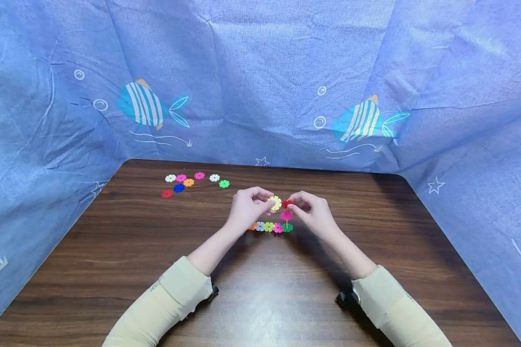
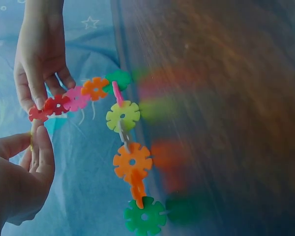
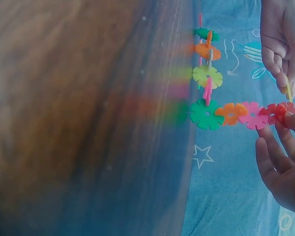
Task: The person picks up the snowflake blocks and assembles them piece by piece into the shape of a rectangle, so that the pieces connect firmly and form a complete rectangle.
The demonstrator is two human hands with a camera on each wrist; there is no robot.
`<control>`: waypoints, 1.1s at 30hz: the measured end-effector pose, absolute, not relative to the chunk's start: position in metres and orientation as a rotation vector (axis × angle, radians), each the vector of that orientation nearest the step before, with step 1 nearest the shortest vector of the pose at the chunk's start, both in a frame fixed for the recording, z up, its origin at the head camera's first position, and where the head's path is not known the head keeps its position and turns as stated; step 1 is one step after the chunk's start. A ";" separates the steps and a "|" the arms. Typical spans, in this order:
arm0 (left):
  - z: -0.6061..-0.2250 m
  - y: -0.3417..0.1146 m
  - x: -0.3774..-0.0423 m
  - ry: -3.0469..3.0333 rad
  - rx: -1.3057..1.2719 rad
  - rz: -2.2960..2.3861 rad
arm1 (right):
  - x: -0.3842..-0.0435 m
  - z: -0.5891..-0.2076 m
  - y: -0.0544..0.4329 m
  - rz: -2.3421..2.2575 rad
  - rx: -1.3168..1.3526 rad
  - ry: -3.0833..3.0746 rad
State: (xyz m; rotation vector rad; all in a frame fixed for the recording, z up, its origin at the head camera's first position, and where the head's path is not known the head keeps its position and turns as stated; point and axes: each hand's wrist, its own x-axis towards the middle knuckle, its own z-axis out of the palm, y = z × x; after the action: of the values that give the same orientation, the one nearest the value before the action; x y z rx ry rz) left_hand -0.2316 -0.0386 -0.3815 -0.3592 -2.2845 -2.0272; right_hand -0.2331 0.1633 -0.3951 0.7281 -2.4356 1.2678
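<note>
My left hand pinches a pale yellow notched snowflake disc between thumb and fingers. Close beside it, my right hand pinches a red disc at the top of a linked column. Below that red disc, the right wrist view shows another red disc, a pink disc, an orange disc and a green corner disc. From the corner a row of linked discs runs left, with a lime disc and an orange disc in it. The yellow disc's edge meets the held red one.
Several loose discs lie at the back left of the brown wooden table, among them a blue disc, a red disc and a green disc. A blue fish-print curtain surrounds the table's back and sides.
</note>
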 end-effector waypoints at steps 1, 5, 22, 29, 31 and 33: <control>-0.381 -0.038 -0.231 -2.288 -0.355 -2.032 | -0.233 -0.395 0.163 1.269 0.731 -2.430; -0.380 -0.038 -0.230 -2.293 -0.325 -2.069 | -0.233 -0.396 0.163 1.274 0.739 -2.410; -0.378 -0.040 -0.227 -2.319 -0.274 -2.168 | -0.231 -0.393 0.162 1.276 0.756 -2.405; -0.378 -0.037 -0.225 -2.293 -0.239 -2.245 | -0.230 -0.393 0.162 1.256 0.786 -2.399; -0.379 -0.036 -0.225 -2.294 -0.214 -2.259 | -0.229 -0.393 0.162 1.249 0.776 -2.400; -0.380 -0.034 -0.225 -2.301 -0.198 -2.268 | -0.228 -0.393 0.163 1.239 0.767 -2.402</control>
State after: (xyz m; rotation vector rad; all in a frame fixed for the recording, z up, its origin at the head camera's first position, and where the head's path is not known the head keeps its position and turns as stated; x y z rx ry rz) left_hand -0.2245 -0.0342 -0.3799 -0.1981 -2.3006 -2.2684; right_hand -0.2285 0.1627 -0.3928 0.7673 -2.4019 1.2388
